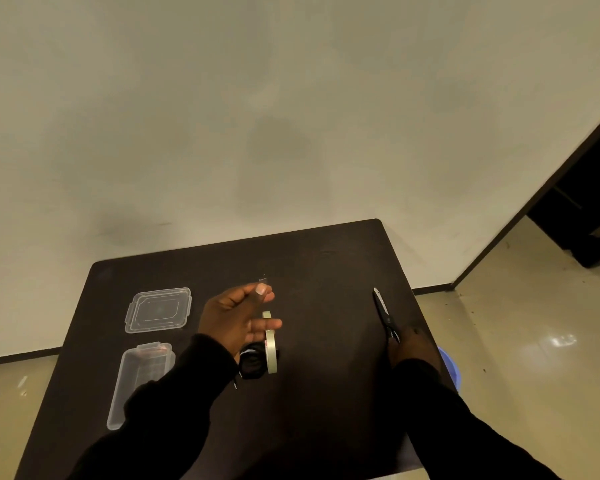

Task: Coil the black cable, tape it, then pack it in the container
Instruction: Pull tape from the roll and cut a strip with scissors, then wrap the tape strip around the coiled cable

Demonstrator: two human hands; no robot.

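Head view: clear tape strip (263, 280) pinched by left hand (238, 320), roll (271, 344) hung on fingers above coiled black cable (252, 365); scissors (384, 315) gripped by right hand (413, 348), likely just cut; open container (132, 386) waits near-left.

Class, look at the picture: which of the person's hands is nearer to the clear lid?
Left. The left hand is just right of the lid; the right hand is across the table on the scissors.
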